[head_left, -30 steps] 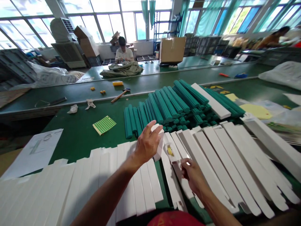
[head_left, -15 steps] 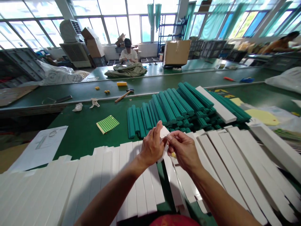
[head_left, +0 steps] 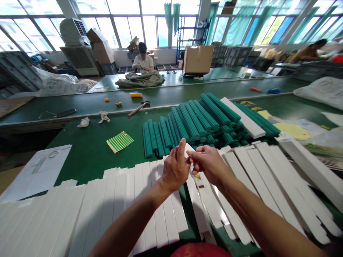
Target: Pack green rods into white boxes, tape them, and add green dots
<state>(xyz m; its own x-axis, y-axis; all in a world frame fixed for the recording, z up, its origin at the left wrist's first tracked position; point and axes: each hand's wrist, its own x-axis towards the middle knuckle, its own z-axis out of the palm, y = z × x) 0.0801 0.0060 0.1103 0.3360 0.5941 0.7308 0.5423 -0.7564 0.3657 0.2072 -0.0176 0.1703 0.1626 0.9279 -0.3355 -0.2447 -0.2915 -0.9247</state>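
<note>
A long narrow white carton (head_left: pixel 197 210) slants up from the table's front edge, its end between my two hands. My left hand (head_left: pixel 174 167) is closed around that end, its fingers pointing up and away. At the same end my right hand (head_left: pixel 207 162) has thumb and forefinger pressed together, close to the left thumb. A white flap shows just beyond the fingers; the fingers hide exactly what the right hand pinches. Flat white cartons (head_left: pixel 150 200) lie side by side to the left, and more white cartons (head_left: pixel 257 178) to the right.
Beyond my hands is a pile of green ribbed rods (head_left: pixel 184 121) with a white carton (head_left: pixel 242 117) on it. A sheet of green stickers (head_left: pixel 119 142), a printed paper (head_left: pixel 40 167) and a hammer (head_left: pixel 138 109) lie leftward. A person (head_left: pixel 143 60) sits across the tables.
My right hand has shifted slightly, its thumb and forefinger now closer to the left thumb at the carton's end. The left hand stays nearly in place. The view has turned slightly right.
</note>
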